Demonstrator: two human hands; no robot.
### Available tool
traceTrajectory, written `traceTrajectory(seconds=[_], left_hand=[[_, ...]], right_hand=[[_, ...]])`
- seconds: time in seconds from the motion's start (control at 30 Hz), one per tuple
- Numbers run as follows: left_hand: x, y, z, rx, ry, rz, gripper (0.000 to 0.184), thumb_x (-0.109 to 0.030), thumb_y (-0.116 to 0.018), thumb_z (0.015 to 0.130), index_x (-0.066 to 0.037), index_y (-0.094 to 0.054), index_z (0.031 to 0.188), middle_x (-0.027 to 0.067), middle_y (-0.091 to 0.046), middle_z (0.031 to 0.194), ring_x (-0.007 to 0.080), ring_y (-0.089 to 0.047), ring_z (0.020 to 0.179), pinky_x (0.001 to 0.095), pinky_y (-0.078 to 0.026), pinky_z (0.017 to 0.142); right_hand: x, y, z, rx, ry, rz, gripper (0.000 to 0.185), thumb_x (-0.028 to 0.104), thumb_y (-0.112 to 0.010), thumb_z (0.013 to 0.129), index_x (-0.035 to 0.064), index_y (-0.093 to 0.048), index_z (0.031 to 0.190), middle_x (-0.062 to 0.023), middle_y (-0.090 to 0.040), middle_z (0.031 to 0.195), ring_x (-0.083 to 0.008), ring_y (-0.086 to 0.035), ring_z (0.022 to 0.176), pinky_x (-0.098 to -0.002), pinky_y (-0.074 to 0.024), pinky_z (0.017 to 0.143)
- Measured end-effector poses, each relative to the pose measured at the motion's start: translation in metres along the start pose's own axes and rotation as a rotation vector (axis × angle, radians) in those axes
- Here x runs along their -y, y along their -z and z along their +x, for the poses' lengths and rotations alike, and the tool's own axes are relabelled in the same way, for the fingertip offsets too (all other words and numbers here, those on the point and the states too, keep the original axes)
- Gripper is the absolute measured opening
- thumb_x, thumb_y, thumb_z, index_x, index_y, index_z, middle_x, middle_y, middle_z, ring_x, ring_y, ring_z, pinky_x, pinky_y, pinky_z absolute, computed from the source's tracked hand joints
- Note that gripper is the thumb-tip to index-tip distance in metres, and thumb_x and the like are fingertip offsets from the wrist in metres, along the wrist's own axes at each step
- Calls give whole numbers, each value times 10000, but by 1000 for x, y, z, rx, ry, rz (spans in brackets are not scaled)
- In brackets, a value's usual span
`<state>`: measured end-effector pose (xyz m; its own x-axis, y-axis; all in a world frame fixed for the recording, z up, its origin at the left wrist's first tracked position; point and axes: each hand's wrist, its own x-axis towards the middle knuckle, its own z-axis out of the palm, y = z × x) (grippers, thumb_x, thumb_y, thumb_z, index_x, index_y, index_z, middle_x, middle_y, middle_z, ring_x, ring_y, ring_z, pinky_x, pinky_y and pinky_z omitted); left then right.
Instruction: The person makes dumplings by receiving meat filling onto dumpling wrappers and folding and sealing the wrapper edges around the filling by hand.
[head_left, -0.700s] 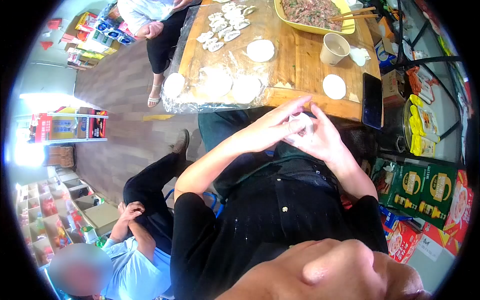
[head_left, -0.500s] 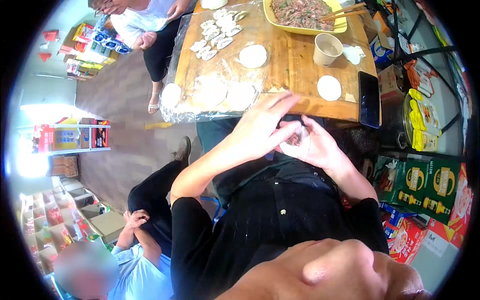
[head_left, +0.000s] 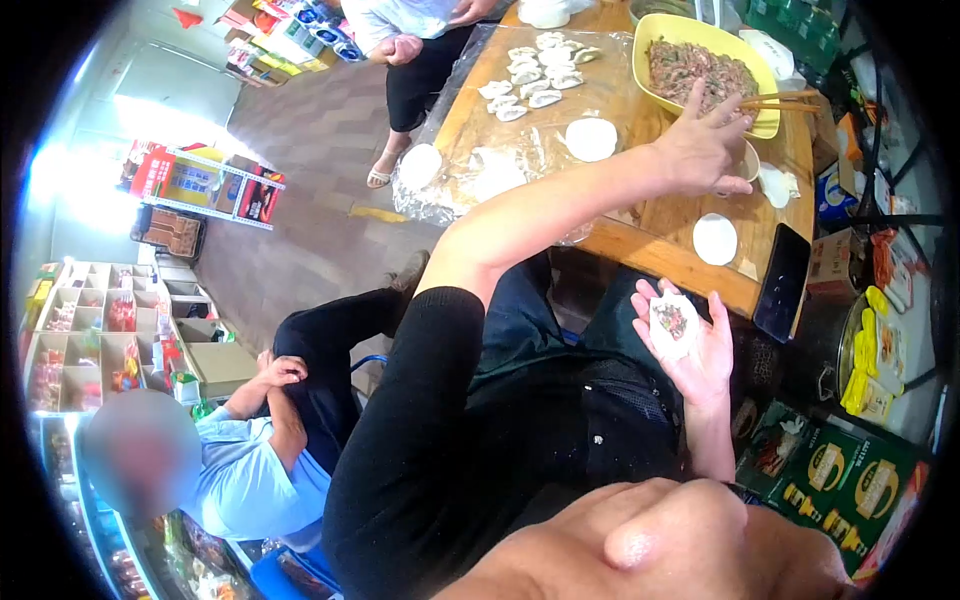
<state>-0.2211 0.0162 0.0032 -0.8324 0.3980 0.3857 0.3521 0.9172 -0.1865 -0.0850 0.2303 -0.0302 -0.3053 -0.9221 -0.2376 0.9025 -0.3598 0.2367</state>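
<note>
Head view, seen from my remote post: on the right hand (head_left: 700, 370), palm up and loosely cupped, the fingers stand slightly apart and the thumb is clear of them, pinching nothing. A pale wrapper (head_left: 672, 345) with a small mound of meat filling (head_left: 672, 318) lies across these fingers and the upper palm, with the thumb beside it. I judge that the shallow cup supports the soft disc from below and centres its load. My left hand (head_left: 700, 150) reaches over the table (head_left: 650, 235), palm down, fingers spread, well apart from the wrapper. Its fingertips overlap the near part of a yellow bowl (head_left: 760, 62) of meat mixture (head_left: 690, 75), beside the chopsticks (head_left: 790, 102); I cannot tell whether they touch either. A cup (head_left: 751, 160) is partly hidden behind this hand. Bowl and chopsticks probably sit together for easy reach. Farther out, a loose disc (head_left: 715, 239) lies flat near the table edge, beside a dark phone (head_left: 783, 285). Folded dumplings (head_left: 540, 75) stand grouped on clear plastic film (head_left: 450, 190), apparently to prevent sticking; another round (head_left: 591, 139) lies nearer me.
</note>
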Motion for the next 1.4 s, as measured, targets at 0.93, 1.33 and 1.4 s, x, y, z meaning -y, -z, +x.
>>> traceTrajectory(seconds=[0.93, 1.33, 1.4], left_hand=[[-78, 124, -205, -551, 294, -502, 376, -452, -586, 882, -151, -735, 1051, 214, -440, 1397, 438, -281, 1373, 716, -141, 1066], [-57, 153, -236, -349, 417, -427, 482, -487, -462, 924, -144, -689, 1176, 189, -434, 1461, 427, -278, 1394, 540, -194, 1135], [-62, 157, -237, -318, 382, -407, 478, -494, -461, 925, -158, -687, 1180, 184, -418, 1470, 426, -276, 1394, 551, -163, 1137]], right_hand=[[3, -22, 111, 261, -349, -409, 574, 397, -418, 1018, -8, -376, 1422, -192, -459, 1423, -311, -466, 1297, -504, -321, 1126], [-54, -48, 102, 106, -324, -519, 606, 486, -369, 1017, -5, -428, 1366, -171, -561, 1299, -281, -571, 1191, -431, -452, 1048], [-57, -47, 93, 194, -350, -438, 624, 494, -345, 1020, -12, -414, 1379, -181, -551, 1313, -286, -570, 1192, -433, -456, 1042]])
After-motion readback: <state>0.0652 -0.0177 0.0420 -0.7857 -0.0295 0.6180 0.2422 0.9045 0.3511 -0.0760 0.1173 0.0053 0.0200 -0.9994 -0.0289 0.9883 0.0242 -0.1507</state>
